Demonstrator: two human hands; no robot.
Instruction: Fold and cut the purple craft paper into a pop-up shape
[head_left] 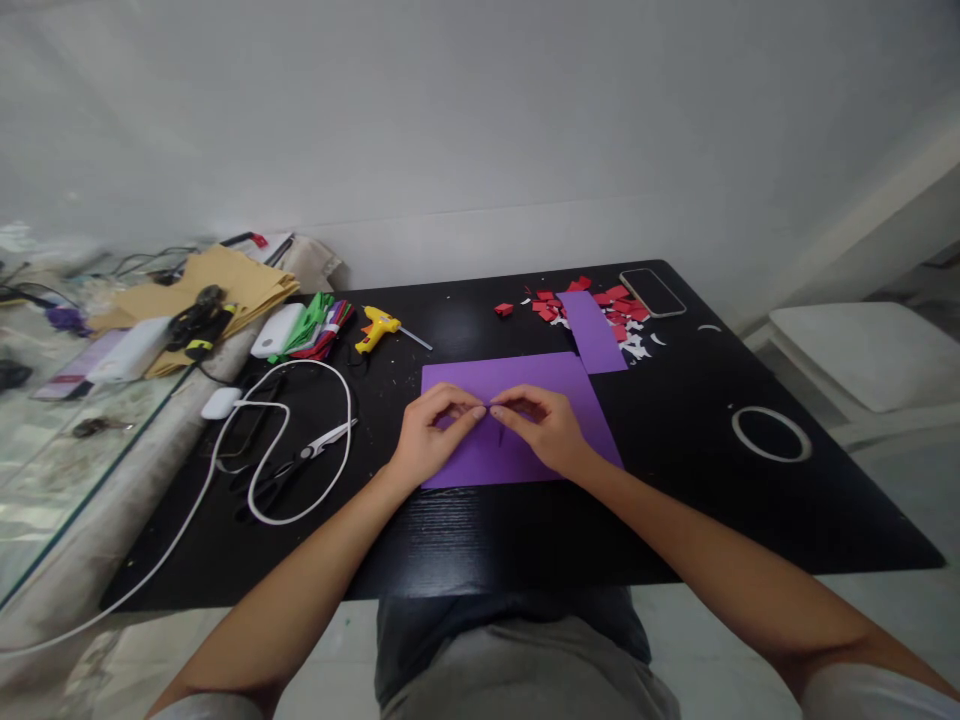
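A purple sheet of paper (pixel 510 372) lies flat on the black table in front of me. Over its middle, my left hand (pixel 439 430) and my right hand (pixel 541 428) meet with their fingertips almost touching. Both are closed in a pinch, thumb against fingers. Between the tips is a small dark piece, too tiny to name. A thin dark mark, perhaps a shadow or strip, shows on the sheet just below the fingers. A narrower purple paper strip (pixel 595 335) rests beyond the sheet's right corner, on top of red scraps (pixel 619 295).
At left are a yellow glue gun (pixel 377 328), scissors (pixel 326 440) inside a looped white cable (pixel 349 400), and a green paper bundle (pixel 309 325). A phone (pixel 652 292) lies back right, with white scraps (pixel 637 348) nearby. A white ring (pixel 772 434) sits at right.
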